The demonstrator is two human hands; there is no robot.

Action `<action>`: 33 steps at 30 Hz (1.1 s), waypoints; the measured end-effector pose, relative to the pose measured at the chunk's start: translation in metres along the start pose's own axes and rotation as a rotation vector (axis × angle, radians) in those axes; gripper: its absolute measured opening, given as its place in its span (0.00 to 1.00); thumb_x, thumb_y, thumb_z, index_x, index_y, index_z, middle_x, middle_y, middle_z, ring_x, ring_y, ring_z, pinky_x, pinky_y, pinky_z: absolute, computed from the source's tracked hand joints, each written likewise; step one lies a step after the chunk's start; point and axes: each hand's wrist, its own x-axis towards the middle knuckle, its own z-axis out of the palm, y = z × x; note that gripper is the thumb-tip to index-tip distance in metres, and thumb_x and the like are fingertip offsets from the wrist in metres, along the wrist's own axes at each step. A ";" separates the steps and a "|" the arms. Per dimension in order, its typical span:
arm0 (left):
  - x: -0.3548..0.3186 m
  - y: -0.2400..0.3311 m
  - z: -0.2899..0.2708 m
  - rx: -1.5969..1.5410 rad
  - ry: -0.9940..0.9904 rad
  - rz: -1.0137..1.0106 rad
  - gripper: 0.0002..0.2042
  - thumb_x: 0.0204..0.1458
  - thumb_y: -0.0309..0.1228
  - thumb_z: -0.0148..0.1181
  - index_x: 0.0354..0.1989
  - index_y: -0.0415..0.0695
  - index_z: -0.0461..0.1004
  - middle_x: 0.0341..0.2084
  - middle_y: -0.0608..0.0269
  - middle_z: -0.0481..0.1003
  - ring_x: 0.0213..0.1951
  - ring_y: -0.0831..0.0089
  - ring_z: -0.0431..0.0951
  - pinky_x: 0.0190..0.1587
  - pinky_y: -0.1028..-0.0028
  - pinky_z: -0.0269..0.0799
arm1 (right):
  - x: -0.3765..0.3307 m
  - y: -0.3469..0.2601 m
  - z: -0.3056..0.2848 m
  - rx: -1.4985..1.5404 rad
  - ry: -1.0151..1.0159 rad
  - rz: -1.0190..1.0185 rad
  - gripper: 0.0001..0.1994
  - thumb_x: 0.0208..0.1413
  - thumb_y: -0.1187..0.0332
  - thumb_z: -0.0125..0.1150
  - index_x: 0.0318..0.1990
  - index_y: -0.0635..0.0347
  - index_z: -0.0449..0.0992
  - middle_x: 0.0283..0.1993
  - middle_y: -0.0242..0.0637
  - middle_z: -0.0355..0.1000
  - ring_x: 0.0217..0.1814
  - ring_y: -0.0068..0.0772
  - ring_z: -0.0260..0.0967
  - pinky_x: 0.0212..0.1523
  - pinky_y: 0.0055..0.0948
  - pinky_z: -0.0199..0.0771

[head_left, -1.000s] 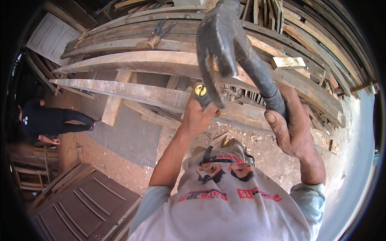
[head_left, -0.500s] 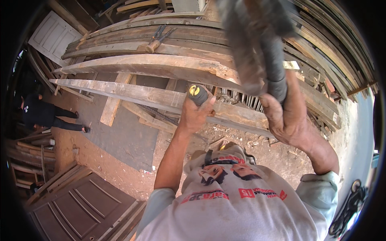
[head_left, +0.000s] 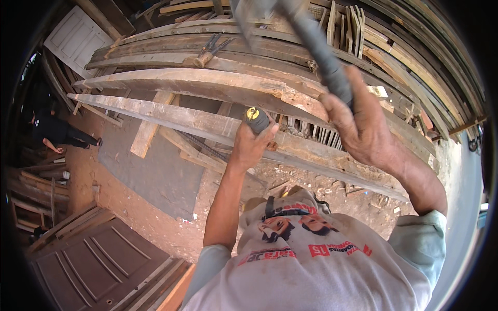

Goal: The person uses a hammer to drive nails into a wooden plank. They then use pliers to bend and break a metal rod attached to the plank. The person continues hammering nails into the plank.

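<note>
My left hand (head_left: 250, 146) is closed around the dark handle of a chisel (head_left: 257, 120), whose yellow butt end points up. Its blade is hidden below the hand, which is at the near wooden beam (head_left: 176, 118). Higher and to the right, my right hand (head_left: 365, 122) grips the black shaft of a hammer (head_left: 324, 59). The hammer's grey head is blurred by motion and partly cut off at the top edge. Behind the near beam runs a second, curved beam (head_left: 207, 80), with a row of thin slats (head_left: 327, 136) showing between the two.
Two tools with dark handles, maybe pincers (head_left: 212, 49), lie on the stacked planks (head_left: 150, 58) at the back. More timber (head_left: 415, 57) fills the far right. A brown panelled door (head_left: 104, 264) is at lower left. Another person (head_left: 57, 129) is at far left.
My right hand has moved up, and the hammer's head has swung to the left. My left hand and the chisel have barely moved. The person at far left has shifted slightly.
</note>
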 end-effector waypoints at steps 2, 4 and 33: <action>-0.002 0.003 0.003 -0.019 0.034 -0.014 0.09 0.62 0.33 0.66 0.41 0.43 0.73 0.31 0.71 0.71 0.34 0.80 0.71 0.38 0.75 0.71 | -0.001 0.010 0.002 -0.121 -0.279 0.084 0.21 0.72 0.52 0.53 0.51 0.65 0.70 0.24 0.48 0.72 0.27 0.44 0.76 0.29 0.44 0.72; -0.002 0.011 0.004 -0.020 0.055 -0.012 0.10 0.61 0.33 0.66 0.39 0.42 0.73 0.31 0.69 0.71 0.35 0.78 0.69 0.41 0.71 0.69 | 0.005 0.015 0.001 -0.203 -0.414 0.058 0.22 0.73 0.51 0.51 0.51 0.66 0.71 0.23 0.46 0.72 0.25 0.39 0.74 0.28 0.42 0.71; -0.001 -0.003 -0.004 -0.108 0.004 -0.017 0.11 0.61 0.29 0.65 0.47 0.39 0.72 0.35 0.66 0.74 0.38 0.77 0.73 0.43 0.73 0.72 | 0.000 -0.031 -0.001 -0.171 -0.508 0.131 0.16 0.72 0.58 0.52 0.50 0.65 0.66 0.24 0.54 0.73 0.32 0.61 0.77 0.37 0.54 0.76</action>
